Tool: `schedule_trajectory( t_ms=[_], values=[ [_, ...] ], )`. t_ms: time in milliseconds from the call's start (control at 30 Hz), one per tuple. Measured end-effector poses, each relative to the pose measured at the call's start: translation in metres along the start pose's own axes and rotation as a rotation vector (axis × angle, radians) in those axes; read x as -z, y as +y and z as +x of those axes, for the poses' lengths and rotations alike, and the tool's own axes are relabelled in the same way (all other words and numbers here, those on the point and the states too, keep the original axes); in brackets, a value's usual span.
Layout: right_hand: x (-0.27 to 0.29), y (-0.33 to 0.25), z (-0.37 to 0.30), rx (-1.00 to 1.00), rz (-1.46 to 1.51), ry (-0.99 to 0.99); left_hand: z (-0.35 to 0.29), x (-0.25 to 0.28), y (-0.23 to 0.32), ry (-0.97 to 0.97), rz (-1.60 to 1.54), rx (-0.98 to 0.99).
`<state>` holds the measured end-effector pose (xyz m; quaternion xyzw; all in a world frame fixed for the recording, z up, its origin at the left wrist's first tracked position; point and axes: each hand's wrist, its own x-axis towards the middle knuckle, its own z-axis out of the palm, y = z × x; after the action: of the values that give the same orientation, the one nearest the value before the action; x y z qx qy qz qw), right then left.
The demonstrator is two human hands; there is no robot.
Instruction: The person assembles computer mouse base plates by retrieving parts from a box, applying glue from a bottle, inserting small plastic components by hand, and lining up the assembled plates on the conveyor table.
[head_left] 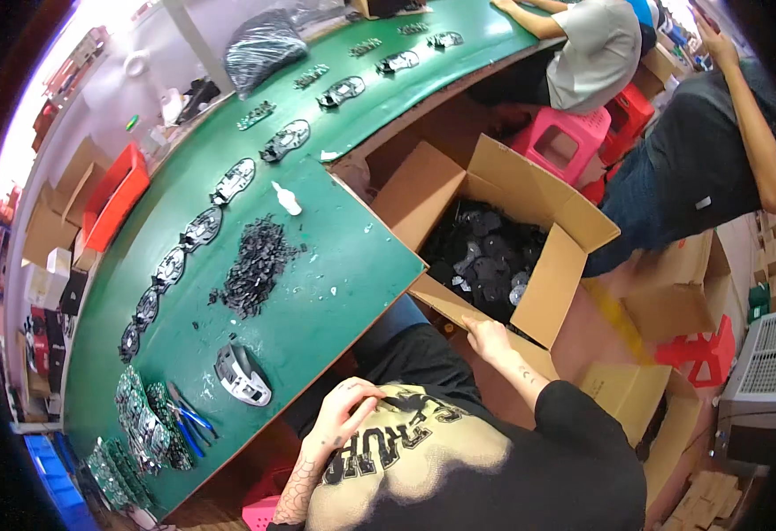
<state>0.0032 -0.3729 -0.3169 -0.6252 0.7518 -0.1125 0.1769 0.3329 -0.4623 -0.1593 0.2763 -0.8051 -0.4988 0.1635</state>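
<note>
My right hand (489, 339) grips the near flap of a large open cardboard box (574, 274) on the floor at my right. Inside the box lie many black plastic parts (487, 252), with a few clear ones among them. My left hand (345, 409) is in front of my chest, beside the table edge, its fingers loosely bent and apart from the thumb; nothing shows in it. Nearest to it on the green table (343, 292) is a grey-and-black plastic shell (243, 375). A pile of small black pieces (257, 267) lies farther back, beside a white bottle (287, 198).
Several shell halves (200, 227) form a curved row along the table. Blue-handled pliers (190, 419) lie by stacked green circuit boards (144, 420). A red bin (115, 196) stands beyond. Two people are near a pink stool (565, 142); another open box (622, 398) is at right.
</note>
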Motion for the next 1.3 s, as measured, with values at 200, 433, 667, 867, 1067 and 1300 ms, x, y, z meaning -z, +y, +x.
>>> schedule_trajectory(
  t_ms=[200, 433, 667, 867, 1067, 1300],
  values=[
    [0.003, -0.010, -0.002, 0.005, 0.051, -0.074, 0.064, -0.003, 0.012, -0.075, 0.074, -0.181],
    [0.026, -0.028, 0.036, 0.003, 0.178, -0.217, 0.119, 0.003, 0.029, -0.120, 0.364, -0.432],
    [-0.042, 0.095, 0.047, -0.270, -0.214, -0.413, 0.141, 0.011, 0.030, -0.029, 0.447, -0.306],
    [0.028, 0.075, 0.011, -0.856, -0.047, -0.650, 0.140, 0.017, 0.022, -0.018, 0.334, -0.210],
    [-0.043, 0.153, -0.067, -1.164, 0.119, -0.336, 0.146, 0.016, 0.021, -0.031, 0.355, -0.212],
    [-0.051, 0.212, 0.030, -1.085, 0.072, 0.334, 0.143, 0.019, 0.024, -0.036, 0.384, -0.204]
  ],
)
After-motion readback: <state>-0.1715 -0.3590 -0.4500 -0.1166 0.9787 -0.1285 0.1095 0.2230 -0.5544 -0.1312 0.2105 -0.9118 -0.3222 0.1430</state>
